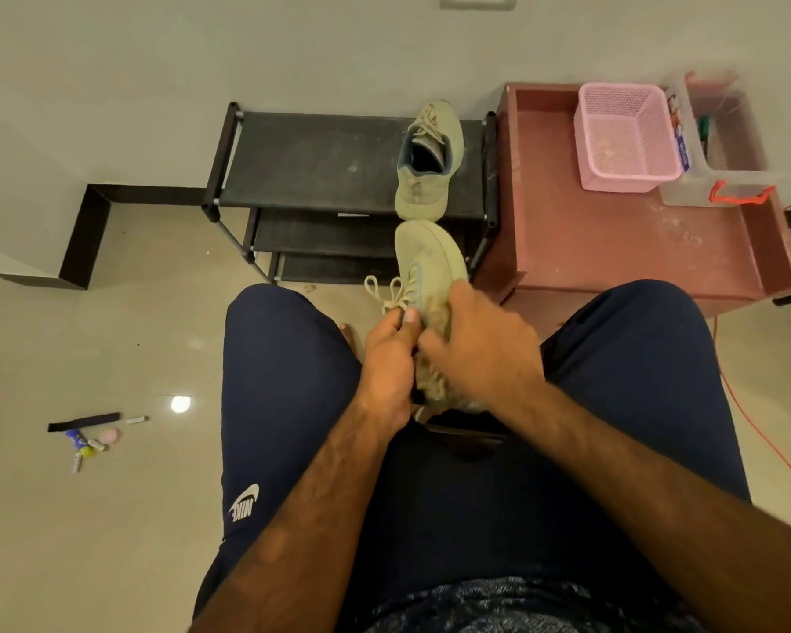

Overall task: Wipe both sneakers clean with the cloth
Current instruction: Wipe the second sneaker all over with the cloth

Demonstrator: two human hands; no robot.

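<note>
Gripping the sneaker [430, 253] at its lace end, the left hand [389, 354] is closing round the upper. Its thumb [410, 315] is lying flat on top beside the laces [384, 290], and its fingers are wrapping underneath, out of sight. It is acting as the clamp: the shoe is being held toe-away between the person's knees, apparently so the other hand is getting a firm surface to rub against.

Touching it on the right, the right hand [480, 340] is curling knuckles-up over the pale, fuzzy cloth [432, 386], bunching it against the sneaker's side. Its fingertips are hidden, but the hand is closing on the cloth rather than lying flat. More cloth is hanging below both hands, toward the lap.

Beyond the held toe, the second sneaker [425, 162] is sitting on the top shelf of the rack [316, 157], heel toward the person, well apart from both hands. Judging by this, the person is wiping one shoe while the other is waiting.
</note>
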